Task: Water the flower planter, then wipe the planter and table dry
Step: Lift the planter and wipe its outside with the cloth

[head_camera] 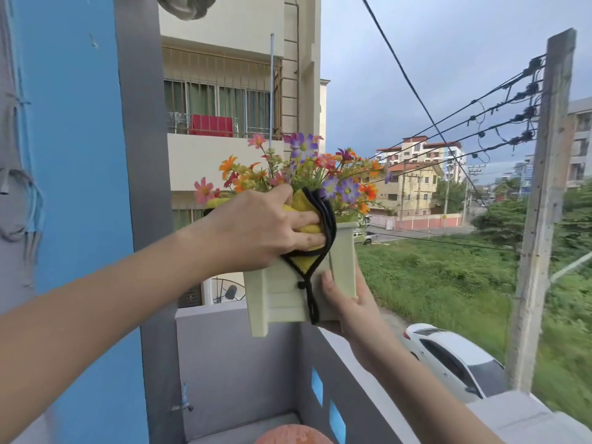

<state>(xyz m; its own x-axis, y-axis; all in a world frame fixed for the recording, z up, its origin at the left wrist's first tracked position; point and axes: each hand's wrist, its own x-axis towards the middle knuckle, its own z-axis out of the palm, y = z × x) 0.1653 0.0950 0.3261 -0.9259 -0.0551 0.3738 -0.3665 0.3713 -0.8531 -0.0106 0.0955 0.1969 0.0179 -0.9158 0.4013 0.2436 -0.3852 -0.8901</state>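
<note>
A pale green planter (282,296) full of orange, pink and purple flowers (307,174) is held up in the air over the balcony. My right hand (347,306) grips its lower right corner from beneath. Pressed against the planter's upper front rim is a yellow cloth with black edging (309,232), bunched in my left hand (266,229). A black strap of the cloth hangs down the planter's front. No table or watering vessel is in view.
A grey balcony wall (237,363) with blue slots runs below the planter. A blue and grey pillar (96,187) stands at the left. A round orange-red object (293,435) shows at the bottom edge. Beyond are a white car, grass, wires and buildings.
</note>
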